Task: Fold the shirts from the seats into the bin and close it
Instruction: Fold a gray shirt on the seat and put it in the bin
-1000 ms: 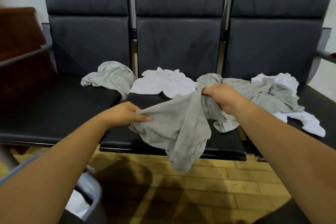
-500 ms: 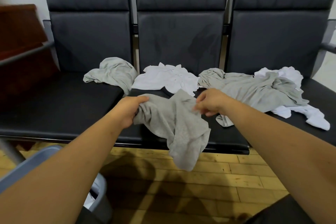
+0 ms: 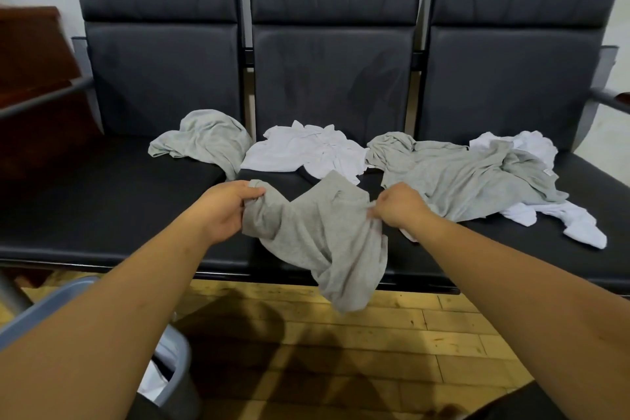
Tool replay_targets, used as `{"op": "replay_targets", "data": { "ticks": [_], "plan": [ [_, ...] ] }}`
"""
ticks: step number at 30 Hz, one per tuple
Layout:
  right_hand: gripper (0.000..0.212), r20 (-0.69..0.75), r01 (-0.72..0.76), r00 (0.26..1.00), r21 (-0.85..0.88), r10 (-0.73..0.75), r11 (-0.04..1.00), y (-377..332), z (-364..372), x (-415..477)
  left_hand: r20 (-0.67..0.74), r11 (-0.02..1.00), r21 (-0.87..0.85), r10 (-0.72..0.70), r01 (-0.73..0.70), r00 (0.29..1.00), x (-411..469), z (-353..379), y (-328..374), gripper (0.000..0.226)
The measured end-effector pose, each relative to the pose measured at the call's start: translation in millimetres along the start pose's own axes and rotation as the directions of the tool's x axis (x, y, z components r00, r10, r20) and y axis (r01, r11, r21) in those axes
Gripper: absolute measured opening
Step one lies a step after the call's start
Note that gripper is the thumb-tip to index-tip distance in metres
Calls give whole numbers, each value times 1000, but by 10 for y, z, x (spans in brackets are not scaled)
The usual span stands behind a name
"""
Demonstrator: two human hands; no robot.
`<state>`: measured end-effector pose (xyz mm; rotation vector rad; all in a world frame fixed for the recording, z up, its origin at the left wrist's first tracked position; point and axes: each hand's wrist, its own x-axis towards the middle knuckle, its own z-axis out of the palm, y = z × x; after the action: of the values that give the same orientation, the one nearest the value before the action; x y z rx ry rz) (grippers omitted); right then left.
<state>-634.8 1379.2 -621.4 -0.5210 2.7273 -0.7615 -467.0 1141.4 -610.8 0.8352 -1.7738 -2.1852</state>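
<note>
grey shirt (image 3: 317, 239) hangs crumpled, gripped by left hand (image 3: 226, 210) and right hand (image 3: 400, 206).

bin (image 3: 177, 368) at 7 o'clock: mostly behind my left forearm (image 3: 112, 317), rim cut by the frame edge, white cloth inside barely shows | right hand (image 3: 397, 204): fingertips buried in the grey shirt (image 3: 317, 232) I hold | white shirt (image 3: 531, 147) at 3 o'clock: half under a second grey shirt (image 3: 460, 177) | dark shape (image 3: 511, 406) at 5 o'clock: cut off, can't tell what
</note>
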Motion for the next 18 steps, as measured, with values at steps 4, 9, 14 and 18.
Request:
{"op": "replay_targets", "data": {
  "ticks": [4,9,14,18],
  "plan": [
    [13,47,-90,994,876,102,474,-81,-201,18,-57,987,-114,111,-117,992,39,-102,16,9],
    [34,171,-171,985,984,8,-41,61,-499,71,-92,897,-347,257,-273,962,43,-259,154,31],
    [33,259,-222,960,938,-109,267,212,-501,90,-183,926,-67,355,-372,917,0,-285,150,18],
    [42,74,-54,987,989,-141,139,231,-666,207,-139,924,105,380,-368,914,-11,-300,244,17]
  ]
}}
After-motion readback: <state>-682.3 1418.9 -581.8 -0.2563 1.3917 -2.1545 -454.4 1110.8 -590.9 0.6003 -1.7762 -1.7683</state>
